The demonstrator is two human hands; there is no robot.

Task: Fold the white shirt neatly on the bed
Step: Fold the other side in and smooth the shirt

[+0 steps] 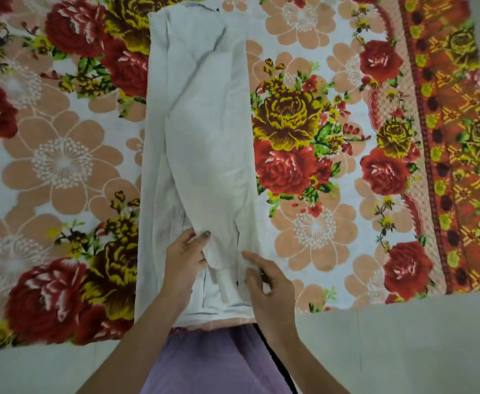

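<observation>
The white shirt [199,132] lies on the bed as a long narrow strip running away from me, its sides folded in and a sleeve laid down its middle. My left hand [183,263] pinches the sleeve's near end between thumb and fingers, near the strip's left side. My right hand [264,282] rests at the strip's near right edge, fingers curled onto the cloth there; whether it grips the fabric is unclear. The cuff and hem lie between my two hands.
A floral bedsheet [332,143] with red and yellow roses covers the bed on both sides of the shirt. The bed's near edge [375,305] runs across the bottom, with pale floor below. My lilac garment [218,362] is at the bottom centre.
</observation>
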